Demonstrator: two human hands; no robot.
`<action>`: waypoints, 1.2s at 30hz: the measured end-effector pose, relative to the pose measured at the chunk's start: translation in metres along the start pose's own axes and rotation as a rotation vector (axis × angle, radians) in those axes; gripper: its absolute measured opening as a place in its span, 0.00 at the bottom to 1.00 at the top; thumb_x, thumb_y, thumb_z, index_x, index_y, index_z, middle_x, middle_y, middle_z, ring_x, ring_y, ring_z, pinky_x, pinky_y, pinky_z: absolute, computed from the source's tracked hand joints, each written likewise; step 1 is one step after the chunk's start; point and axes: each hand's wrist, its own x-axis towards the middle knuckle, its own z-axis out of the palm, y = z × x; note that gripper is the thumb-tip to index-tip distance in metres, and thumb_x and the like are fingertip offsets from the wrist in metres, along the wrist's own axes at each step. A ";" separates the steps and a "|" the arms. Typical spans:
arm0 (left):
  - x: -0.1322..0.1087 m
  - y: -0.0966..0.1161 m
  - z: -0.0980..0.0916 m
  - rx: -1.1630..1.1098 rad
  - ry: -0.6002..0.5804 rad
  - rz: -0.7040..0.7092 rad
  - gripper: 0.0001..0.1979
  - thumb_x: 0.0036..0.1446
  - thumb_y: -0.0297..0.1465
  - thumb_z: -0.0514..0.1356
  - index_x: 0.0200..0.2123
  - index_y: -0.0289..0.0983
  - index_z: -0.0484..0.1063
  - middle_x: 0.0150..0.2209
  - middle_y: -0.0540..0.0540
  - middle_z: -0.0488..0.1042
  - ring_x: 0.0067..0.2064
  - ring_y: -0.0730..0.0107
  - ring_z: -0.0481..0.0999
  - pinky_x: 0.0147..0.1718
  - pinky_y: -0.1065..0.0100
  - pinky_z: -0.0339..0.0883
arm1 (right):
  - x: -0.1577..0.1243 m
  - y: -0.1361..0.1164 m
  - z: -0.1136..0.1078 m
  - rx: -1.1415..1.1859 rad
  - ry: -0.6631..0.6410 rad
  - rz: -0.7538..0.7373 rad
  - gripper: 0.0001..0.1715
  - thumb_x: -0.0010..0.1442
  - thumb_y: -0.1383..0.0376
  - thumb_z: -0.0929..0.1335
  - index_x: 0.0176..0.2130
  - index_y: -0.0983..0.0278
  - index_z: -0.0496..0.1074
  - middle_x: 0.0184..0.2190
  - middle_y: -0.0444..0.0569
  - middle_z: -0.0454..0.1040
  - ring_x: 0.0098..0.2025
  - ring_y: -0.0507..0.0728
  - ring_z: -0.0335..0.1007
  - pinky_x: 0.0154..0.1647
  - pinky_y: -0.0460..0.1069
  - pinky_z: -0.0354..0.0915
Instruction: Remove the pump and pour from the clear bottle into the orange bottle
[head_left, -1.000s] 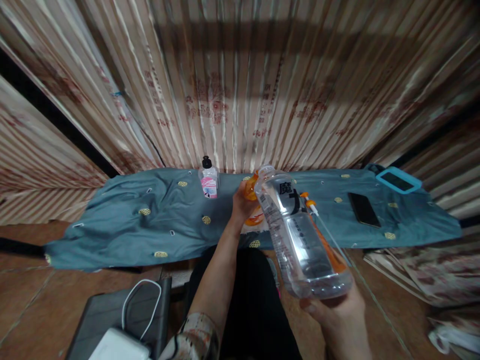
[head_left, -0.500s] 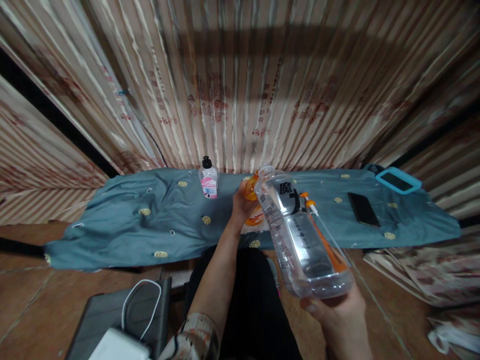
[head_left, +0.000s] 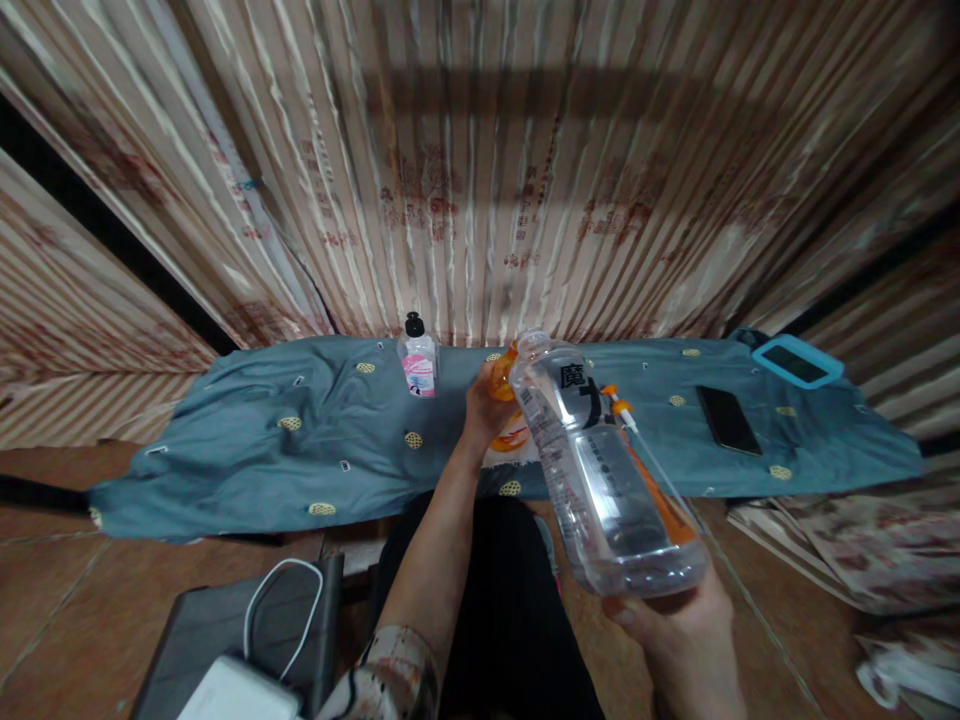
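There are two bare hands, one left hand and one right hand, and three bottles: one large clear bottle, one orange bottle and one small black-capped bottle. One black phone, one blue-framed device, one orange-and-white nozzle, one white box, one white cord and one teal cloth also count.

Clear bottle at 4 o'clock: transparent plastic, smooth and highly glossy. Orange bottle near centre: translucent plastic, glossy. Tablecloth: smooth fabric, wrinkled, faint sheen. Curtain at 12 o'clock: pleated cloth, satin-like. Phone at 3 o'clock: smooth, dark face.
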 end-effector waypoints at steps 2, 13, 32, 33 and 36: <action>0.000 0.002 0.000 0.002 0.001 -0.012 0.17 0.47 0.27 0.79 0.36 0.43 0.76 0.34 0.52 0.82 0.37 0.63 0.82 0.39 0.64 0.76 | 0.000 0.000 0.000 -0.013 -0.006 -0.008 0.71 0.23 0.37 0.90 0.60 0.63 0.81 0.53 0.56 0.88 0.53 0.68 0.88 0.50 0.52 0.83; 0.001 -0.002 0.000 0.056 0.014 -0.001 0.20 0.47 0.31 0.81 0.38 0.43 0.76 0.36 0.51 0.84 0.40 0.61 0.84 0.43 0.63 0.78 | 0.000 0.001 -0.004 -0.019 -0.036 0.008 0.70 0.26 0.39 0.91 0.63 0.63 0.79 0.53 0.56 0.88 0.54 0.69 0.88 0.51 0.54 0.84; 0.000 0.004 -0.001 0.084 0.007 -0.006 0.20 0.45 0.28 0.80 0.37 0.42 0.76 0.35 0.51 0.83 0.40 0.61 0.84 0.42 0.64 0.79 | 0.001 0.004 -0.009 -0.020 -0.078 -0.011 0.61 0.34 0.44 0.91 0.62 0.60 0.80 0.53 0.55 0.88 0.52 0.67 0.88 0.48 0.53 0.83; 0.000 0.004 -0.001 0.082 0.010 -0.014 0.20 0.45 0.27 0.80 0.37 0.42 0.76 0.35 0.51 0.83 0.40 0.61 0.84 0.42 0.64 0.78 | 0.001 0.003 -0.009 -0.023 -0.071 -0.009 0.61 0.34 0.44 0.91 0.61 0.61 0.80 0.53 0.55 0.88 0.52 0.67 0.88 0.48 0.54 0.83; 0.000 0.004 -0.001 0.067 -0.001 -0.020 0.19 0.46 0.26 0.80 0.38 0.42 0.76 0.35 0.51 0.83 0.41 0.60 0.84 0.43 0.64 0.78 | 0.000 0.001 -0.006 -0.022 -0.038 -0.001 0.64 0.31 0.44 0.91 0.62 0.62 0.79 0.52 0.55 0.89 0.51 0.69 0.88 0.48 0.55 0.84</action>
